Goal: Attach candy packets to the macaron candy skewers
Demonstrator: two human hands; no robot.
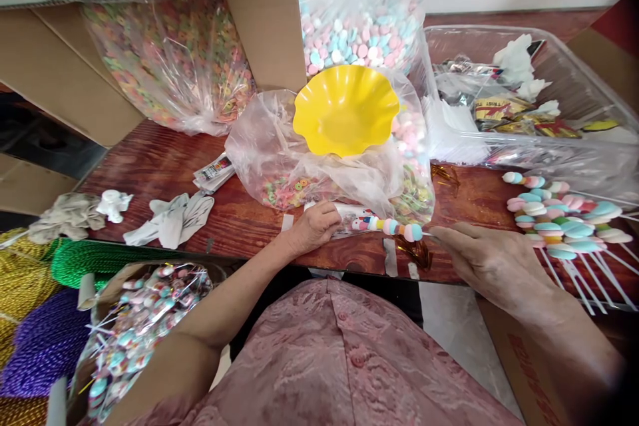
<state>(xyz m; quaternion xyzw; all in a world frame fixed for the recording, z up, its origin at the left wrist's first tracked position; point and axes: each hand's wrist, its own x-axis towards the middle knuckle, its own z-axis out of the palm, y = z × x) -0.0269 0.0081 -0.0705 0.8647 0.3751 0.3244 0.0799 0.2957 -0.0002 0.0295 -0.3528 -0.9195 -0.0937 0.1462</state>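
Near the table's front edge, my left hand (315, 226) is closed on a small clear printed bag (344, 214). My right hand (479, 258) pinches the white stick of a marshmallow skewer (392, 226), which lies sideways with its candy end pointing at my left hand. That end overlaps the bag; whether it is inside I cannot tell. Right of my right hand, several more marshmallow skewers (569, 219) lie in a pile, sticks toward me. Behind my hands a yellow wavy-rimmed bowl (347, 110) sits on plastic bags of candy (294, 190).
A clear bin (524, 140) with wrappers stands at the back right. Behind are a bag of marshmallows (364, 33), a bag of ring candies (174, 60) and a cardboard box (259, 13). Gloves (172, 219) lie left. Below, a container holds wrapped skewers (150, 319) beside beaded strings (44, 339).
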